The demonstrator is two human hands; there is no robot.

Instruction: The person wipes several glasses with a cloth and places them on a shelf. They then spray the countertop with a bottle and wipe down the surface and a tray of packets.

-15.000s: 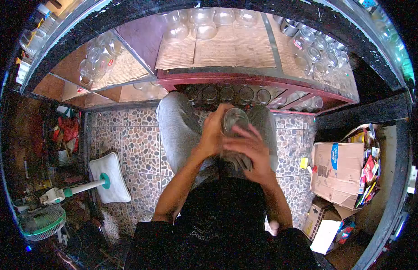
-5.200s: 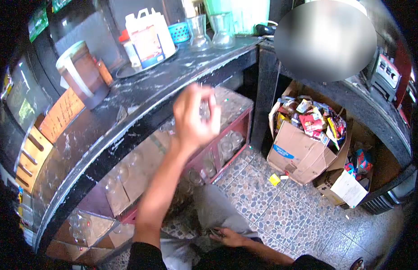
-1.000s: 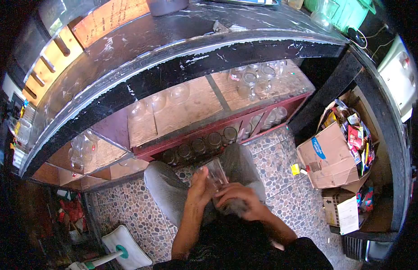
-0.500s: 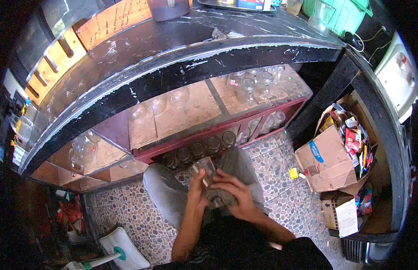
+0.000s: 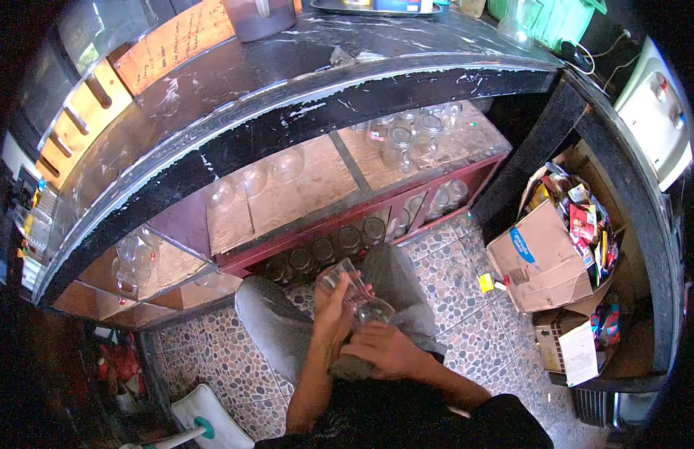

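Observation:
A clear drinking glass [image 5: 348, 276] with a rounded, bulbous end is held tilted above my lap. My left hand [image 5: 332, 313] is wrapped round its straight-sided part, thumb along the wall. Just below the bulbous end, my right hand [image 5: 386, 349] is closed, its fingers curled close to the glass. A grey cloth [image 5: 351, 367] bunches out from under the right hand, partly hidden by it. Both hands are between my knees, in front of the low shelf.
Glass mugs [image 5: 400, 142] and round glasses [image 5: 287, 165] stand on the wooden shelf [image 5: 317, 176]; several jars [image 5: 349, 238] line the level below. A black counter [image 5: 407, 45] arches overhead. At right is a cardboard box [image 5: 541, 258] of wrappers; a dustpan [image 5: 212, 419] lies lower left.
My right hand has moved down from the glass's side to below its bulbous end, which now shows. My left hand keeps its hold. The view has shifted slightly.

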